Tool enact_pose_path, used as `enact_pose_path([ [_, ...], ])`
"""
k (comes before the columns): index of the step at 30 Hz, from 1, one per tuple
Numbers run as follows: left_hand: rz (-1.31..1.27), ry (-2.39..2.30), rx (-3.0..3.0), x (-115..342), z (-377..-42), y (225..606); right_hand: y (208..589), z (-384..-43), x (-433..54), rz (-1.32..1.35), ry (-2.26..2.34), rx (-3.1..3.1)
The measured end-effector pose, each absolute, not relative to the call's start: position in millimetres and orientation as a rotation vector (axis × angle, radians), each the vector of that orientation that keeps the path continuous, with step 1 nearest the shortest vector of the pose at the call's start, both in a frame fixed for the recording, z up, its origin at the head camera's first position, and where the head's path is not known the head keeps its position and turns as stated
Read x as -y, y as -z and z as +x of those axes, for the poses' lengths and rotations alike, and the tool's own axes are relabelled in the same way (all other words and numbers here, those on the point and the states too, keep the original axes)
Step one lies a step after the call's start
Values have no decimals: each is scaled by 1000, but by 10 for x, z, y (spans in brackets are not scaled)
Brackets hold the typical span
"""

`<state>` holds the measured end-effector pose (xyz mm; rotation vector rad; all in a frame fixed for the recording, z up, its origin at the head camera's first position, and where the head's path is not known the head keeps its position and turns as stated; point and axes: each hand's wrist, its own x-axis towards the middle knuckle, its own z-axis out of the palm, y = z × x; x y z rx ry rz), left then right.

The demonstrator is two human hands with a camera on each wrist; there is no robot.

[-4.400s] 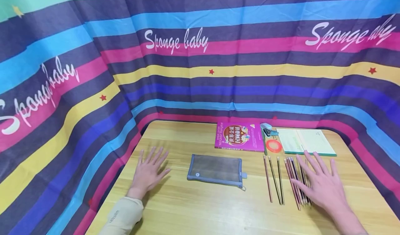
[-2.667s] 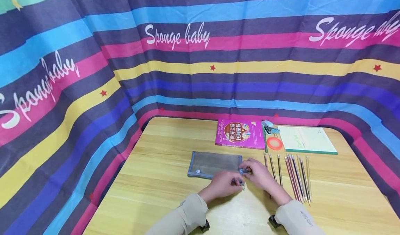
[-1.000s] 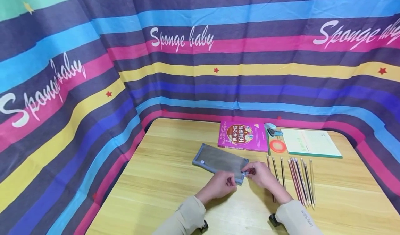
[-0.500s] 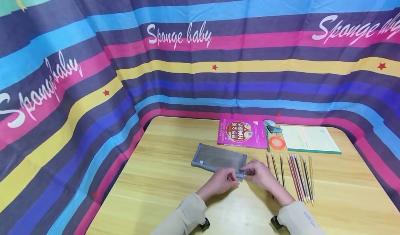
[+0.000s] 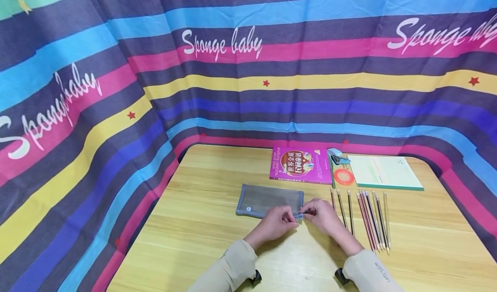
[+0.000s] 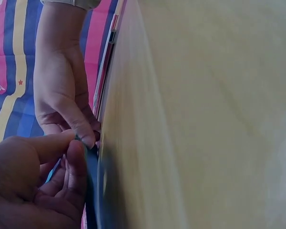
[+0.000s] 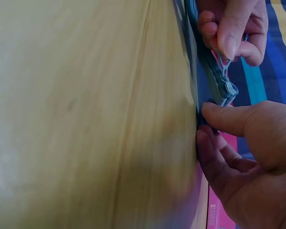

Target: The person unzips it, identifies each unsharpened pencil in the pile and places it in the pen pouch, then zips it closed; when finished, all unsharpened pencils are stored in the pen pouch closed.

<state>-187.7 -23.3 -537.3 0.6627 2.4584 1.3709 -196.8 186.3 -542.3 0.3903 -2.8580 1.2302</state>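
Observation:
A grey mesh zip pouch [image 5: 272,199] with blue-grey edging lies on the wooden table, in front of the purple book. At its near right corner my left hand [image 5: 273,224] pinches the zipper pull [image 7: 224,70] between thumb and index finger, as the right wrist view shows. My right hand [image 5: 323,216] pinches the pouch's right end, beside that corner. Thumb and fingertips of the right hand [image 7: 267,152] meet just below the zipper's end. The zipper looks closed there, with the slider near the corner. Fingers partly hide the pouch's end.
Several pencils [image 5: 369,218] lie side by side right of the right hand. Behind them are a notebook [image 5: 388,172], an orange-red tape ring [image 5: 344,177], a light blue stapler [image 5: 336,155] and the purple book [image 5: 300,165]. A striped curtain [image 5: 240,89] surrounds the table [image 5: 194,236].
Both hands have come from spread over the table to the pouch's right end and taken hold there. The pouch swung askew, then turned back nearly straight during the last second.

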Motion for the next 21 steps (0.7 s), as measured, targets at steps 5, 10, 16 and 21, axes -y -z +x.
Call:
enact_pose_path([
  [5,663,-1320,-2473,285,-1866,5348,5438,-1982,-1905,394,-1186,2856],
  [10,657,-1336,-2471,382,-1869,5344,5467,-2011,-2015,422,-1099,2833],
  [16,616,-1425,-2440,396,-1891,5352,5455,-1974,-1932,494,-1323,2812],
  [21,609,-1408,-2466,412,-1881,5348,5470,-1954,-1823,500,-1394,2723],
])
